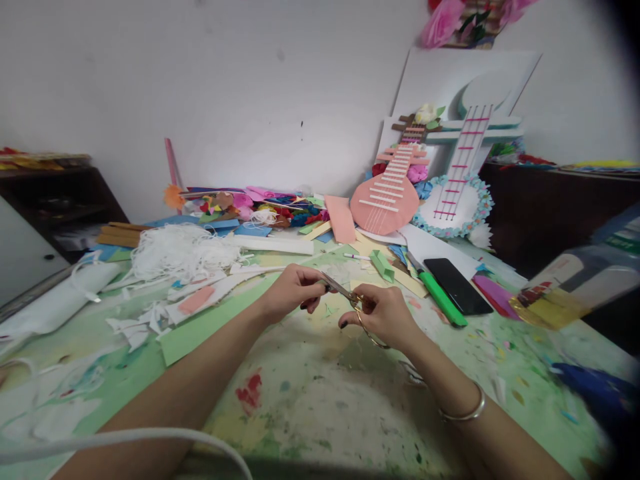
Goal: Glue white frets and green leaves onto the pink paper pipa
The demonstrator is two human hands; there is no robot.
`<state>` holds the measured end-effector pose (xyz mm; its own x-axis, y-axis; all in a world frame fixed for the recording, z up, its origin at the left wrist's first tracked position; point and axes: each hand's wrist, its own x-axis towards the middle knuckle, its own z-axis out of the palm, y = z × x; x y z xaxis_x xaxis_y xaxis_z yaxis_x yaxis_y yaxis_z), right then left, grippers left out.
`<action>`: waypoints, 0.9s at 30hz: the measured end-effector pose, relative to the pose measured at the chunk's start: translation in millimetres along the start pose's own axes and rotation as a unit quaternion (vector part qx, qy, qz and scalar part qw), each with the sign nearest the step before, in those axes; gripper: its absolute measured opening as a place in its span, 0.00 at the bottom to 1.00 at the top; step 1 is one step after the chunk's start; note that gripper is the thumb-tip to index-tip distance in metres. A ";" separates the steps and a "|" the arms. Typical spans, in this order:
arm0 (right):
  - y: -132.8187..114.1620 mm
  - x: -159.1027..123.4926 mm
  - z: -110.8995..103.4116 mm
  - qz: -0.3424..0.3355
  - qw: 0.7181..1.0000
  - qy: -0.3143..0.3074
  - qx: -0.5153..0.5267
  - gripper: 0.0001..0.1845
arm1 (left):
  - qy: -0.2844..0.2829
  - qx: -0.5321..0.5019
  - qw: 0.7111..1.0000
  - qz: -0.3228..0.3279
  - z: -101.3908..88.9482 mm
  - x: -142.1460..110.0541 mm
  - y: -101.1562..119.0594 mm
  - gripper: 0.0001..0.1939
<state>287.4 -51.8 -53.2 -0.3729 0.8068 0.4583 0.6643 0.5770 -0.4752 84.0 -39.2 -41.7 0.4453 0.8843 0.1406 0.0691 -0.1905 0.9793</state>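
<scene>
My right hand grips a pair of scissors with gold-coloured ring handles, its thumb and fingers at the loops. The blades point left, and their tips reach the fingertips of my left hand. The fingers of that hand are pinched together; whatever lies between them is too small or hidden to make out. Both hands hover over the middle of the paint-stained table. Tiny green paper scraps lie just below the blades.
White string and paper scraps cover the left side. To the right lie a green marker-like cutter, a phone and a plastic bottle. Paper instruments, one pink, one white, lean at the back. A white cable crosses in front.
</scene>
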 end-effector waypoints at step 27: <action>12.0 7.0 -6.8 0.094 0.992 0.058 -0.054 0.25 | -0.002 -0.029 0.999 -0.017 -0.2 2.7 -4.4 0.08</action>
<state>297.2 -40.1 -50.5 -0.1628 0.8750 0.4559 0.7828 0.3958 -0.4801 84.7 -35.9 -45.7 0.4476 0.8879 0.1066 0.0327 -0.1353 0.9903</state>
